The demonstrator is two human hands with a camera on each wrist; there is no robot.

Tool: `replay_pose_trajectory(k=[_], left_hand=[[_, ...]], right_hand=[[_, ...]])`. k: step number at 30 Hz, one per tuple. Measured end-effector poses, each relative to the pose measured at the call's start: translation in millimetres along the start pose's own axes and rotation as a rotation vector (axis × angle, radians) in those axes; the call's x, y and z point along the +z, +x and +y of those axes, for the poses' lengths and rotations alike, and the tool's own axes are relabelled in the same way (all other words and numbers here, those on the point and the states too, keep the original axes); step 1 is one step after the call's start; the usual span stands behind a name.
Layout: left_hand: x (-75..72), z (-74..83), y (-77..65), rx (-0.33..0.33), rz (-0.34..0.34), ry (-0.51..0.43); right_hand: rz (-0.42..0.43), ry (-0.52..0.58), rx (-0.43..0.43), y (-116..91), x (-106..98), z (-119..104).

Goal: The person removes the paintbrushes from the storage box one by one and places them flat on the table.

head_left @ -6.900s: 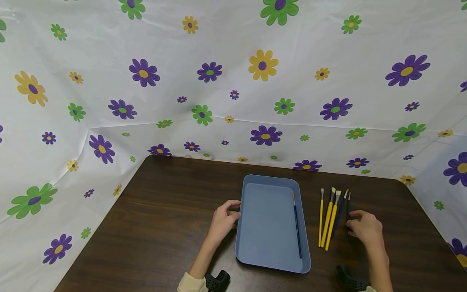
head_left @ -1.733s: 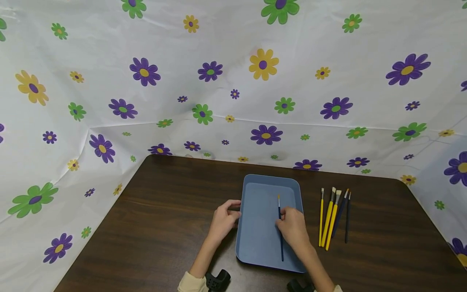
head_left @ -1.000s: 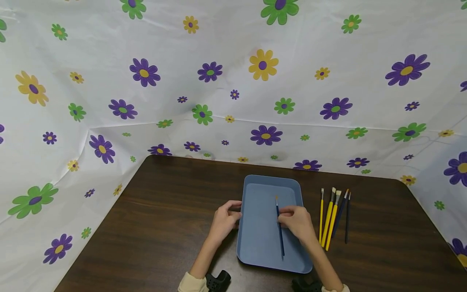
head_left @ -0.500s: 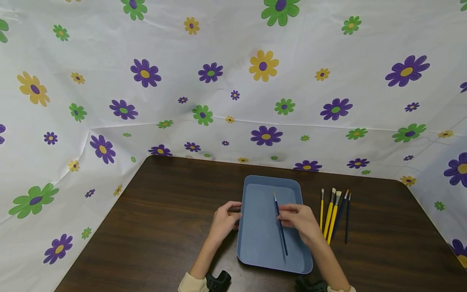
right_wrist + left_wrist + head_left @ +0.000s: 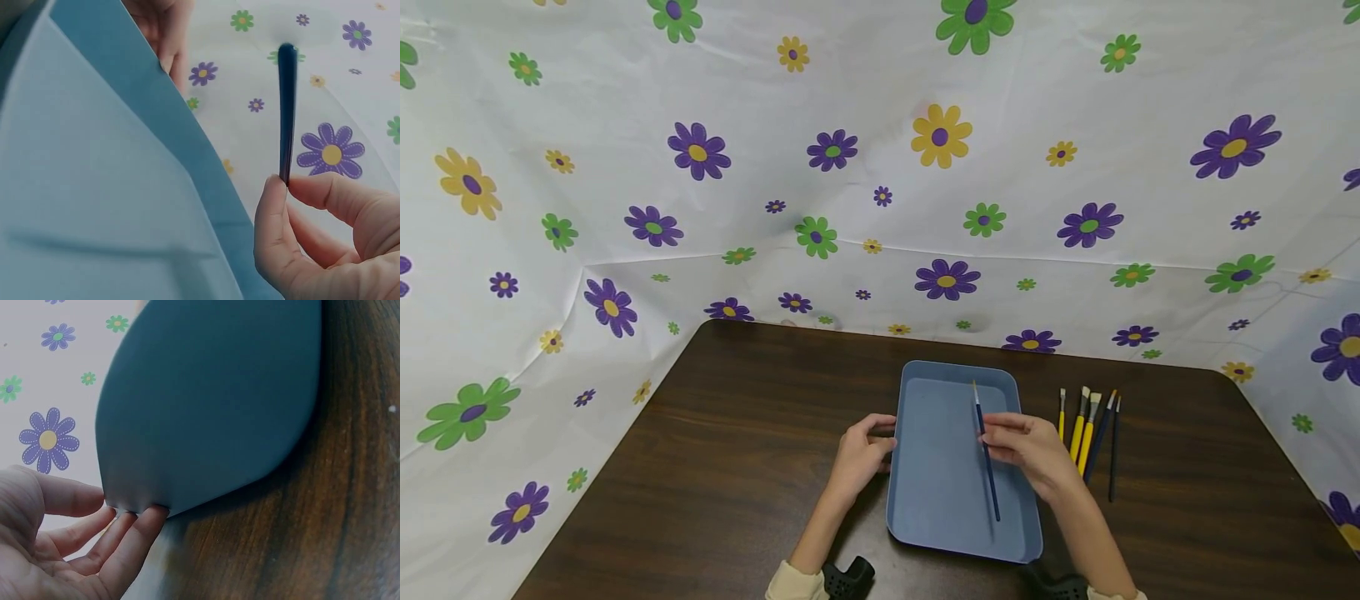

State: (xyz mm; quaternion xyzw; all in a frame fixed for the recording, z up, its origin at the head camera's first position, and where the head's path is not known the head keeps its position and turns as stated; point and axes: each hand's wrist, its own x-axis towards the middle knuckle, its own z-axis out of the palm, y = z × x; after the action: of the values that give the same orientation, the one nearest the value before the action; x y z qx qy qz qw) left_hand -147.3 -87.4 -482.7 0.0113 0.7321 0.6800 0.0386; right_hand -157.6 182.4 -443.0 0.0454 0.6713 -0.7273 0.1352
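Observation:
My right hand [image 5: 1030, 450] pinches a slim dark blue paintbrush [image 5: 989, 467] between thumb and fingers. The brush is held above the blue-grey tray [image 5: 936, 508], its bristle end pointing to the far side. In the right wrist view its blue handle [image 5: 287, 94] rises clear of the tray, whose floor bears a shadow [image 5: 106, 247]. At the tray's left edge my left hand [image 5: 859, 454] grips the side, thumb near the rim and fingertips [image 5: 156, 515] against the outer wall.
Several paintbrushes lie to the right of the tray: yellow-handled ones [image 5: 1086, 437], a dark blue one [image 5: 1099, 433] and a black one [image 5: 1114, 450]. The right hand partly covers the yellow ones. A flowered cloth [image 5: 850, 183] hangs behind the dark wooden table [image 5: 752, 417].
The blue paintbrush, earlier lying along the tray's right side, is now held up by the right hand. Over the last second the right hand carried it slightly right and away. The left hand stayed put.

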Motion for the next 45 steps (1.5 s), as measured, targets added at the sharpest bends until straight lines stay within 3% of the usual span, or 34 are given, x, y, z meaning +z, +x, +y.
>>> replay_pose_trajectory(k=[14,20,33,40,45], left_hand=[[1.0,0.1,0.4,-0.013,-0.004,0.018],[1.1,-0.5,0.5,-0.011,-0.007,0.015],[1.0,0.2,-0.7,-0.008,-0.009,0.002],[1.5,-0.6,-0.1,-0.014,-0.004,0.000],[1.8,-1.3,0.2,-0.019,-0.002,0.006]], right_hand=[[0.009,0.068,-0.043,-5.3,-35.0,-8.4],[0.061,0.063,-0.080,-11.1,-53.1,-14.1],[0.322,-0.036,-0.104,-25.7,-107.2,-14.9],[0.514,-0.150,-0.034,-29.5,-132.1,-9.5],[0.595,-0.251,0.011,-29.2,-145.3,-3.4]])
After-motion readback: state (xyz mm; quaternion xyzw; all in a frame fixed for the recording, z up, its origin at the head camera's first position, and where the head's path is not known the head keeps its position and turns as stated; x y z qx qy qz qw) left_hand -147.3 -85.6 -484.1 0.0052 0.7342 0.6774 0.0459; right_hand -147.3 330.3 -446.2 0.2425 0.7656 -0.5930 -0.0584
